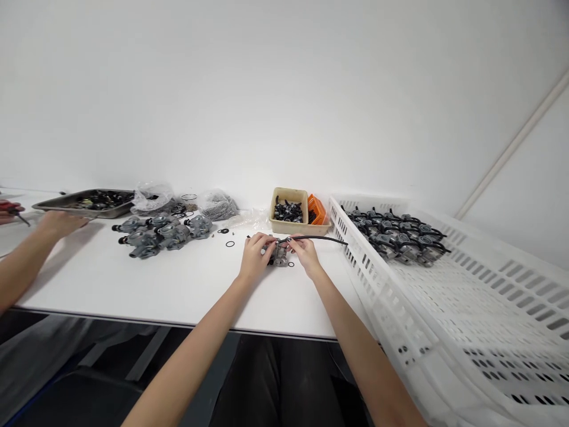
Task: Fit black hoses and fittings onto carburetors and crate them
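In the middle of the white table, a small metal carburetor (280, 256) lies between my two hands. My left hand (256, 255) is closed on its left side, fingertips on its top. My right hand (304, 251) pinches a thin black hose (322, 238) near the end at the carburetor; the hose's free end reaches right to the crate wall. Whether the hose sits on a fitting is hidden by my fingers. A black O-ring (291, 264) lies just right of the carburetor, and another ring (230, 244) lies off to the left.
A white slatted crate (377, 284) at right holds rows of carburetors with hoses (398, 231). Behind my hands stand a cream bin (288, 227) and an orange basket (316, 209). More carburetors (162, 232) are grouped left, near plastic bags, a metal tray (57, 205) and a co-worker's hands (62, 222).
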A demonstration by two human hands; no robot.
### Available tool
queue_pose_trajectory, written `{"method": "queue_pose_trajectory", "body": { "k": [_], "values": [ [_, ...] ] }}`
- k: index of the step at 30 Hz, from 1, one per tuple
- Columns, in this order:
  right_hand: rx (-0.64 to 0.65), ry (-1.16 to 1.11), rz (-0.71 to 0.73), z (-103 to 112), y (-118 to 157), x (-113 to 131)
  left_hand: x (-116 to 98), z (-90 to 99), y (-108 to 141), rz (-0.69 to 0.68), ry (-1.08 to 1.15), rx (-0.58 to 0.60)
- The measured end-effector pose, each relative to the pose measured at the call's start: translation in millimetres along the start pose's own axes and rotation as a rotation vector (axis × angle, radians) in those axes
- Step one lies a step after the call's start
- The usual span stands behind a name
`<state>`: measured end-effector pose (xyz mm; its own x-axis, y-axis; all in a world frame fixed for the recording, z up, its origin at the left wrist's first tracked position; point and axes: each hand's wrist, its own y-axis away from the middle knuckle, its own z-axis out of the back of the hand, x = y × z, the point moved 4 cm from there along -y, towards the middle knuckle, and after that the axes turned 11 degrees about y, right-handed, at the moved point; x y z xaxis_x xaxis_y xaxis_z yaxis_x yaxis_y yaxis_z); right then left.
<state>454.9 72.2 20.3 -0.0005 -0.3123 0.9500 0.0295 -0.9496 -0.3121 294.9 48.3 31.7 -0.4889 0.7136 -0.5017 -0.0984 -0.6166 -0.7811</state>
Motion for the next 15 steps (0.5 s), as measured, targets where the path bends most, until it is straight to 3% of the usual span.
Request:
{"method": "queue_pose_trajectory", "body": {
  "k": [15],
  "values": [
    [-0.045, 0.03, 0.023, -2.0, 0.0, -1.8, -0.5, 1.0, 3.0, -0.009, -0.01, 0.016]
  ]
}}
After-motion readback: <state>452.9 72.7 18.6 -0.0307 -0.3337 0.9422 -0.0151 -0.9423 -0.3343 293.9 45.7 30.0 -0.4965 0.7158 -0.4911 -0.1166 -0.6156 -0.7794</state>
